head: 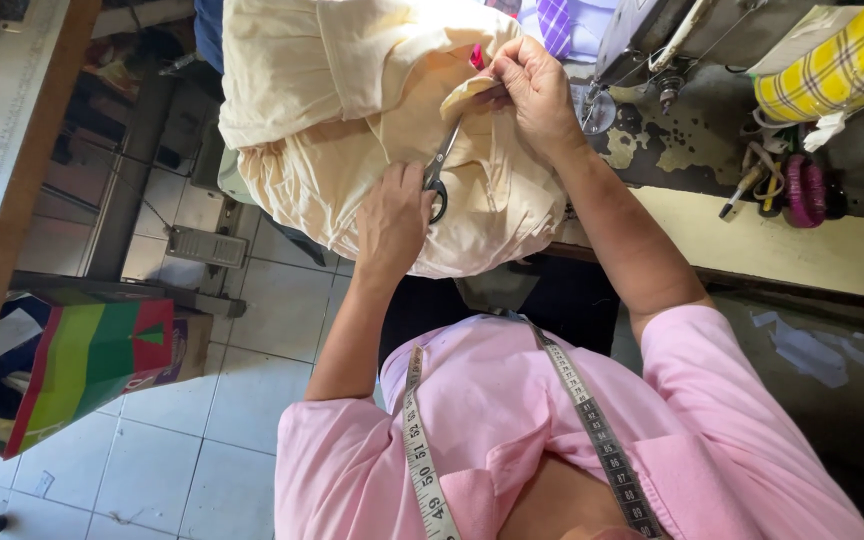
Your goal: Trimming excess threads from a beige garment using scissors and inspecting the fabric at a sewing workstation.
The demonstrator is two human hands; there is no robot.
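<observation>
While the left hand grasps scissors | right hand pinches cream cloth | both over table.

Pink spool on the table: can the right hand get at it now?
Probably not at once: the right hand pinches a fold of the cream fabric; the way to the pink spool looks free.

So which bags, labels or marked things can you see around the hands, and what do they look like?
Paper bag: on the tiled floor, lower left of the picture; boxy, with green, yellow and red stripes.
Tape measure: draped round the neck over the pink shirt; pale strip on one side, dark on the other.
No screens or signs.
</observation>
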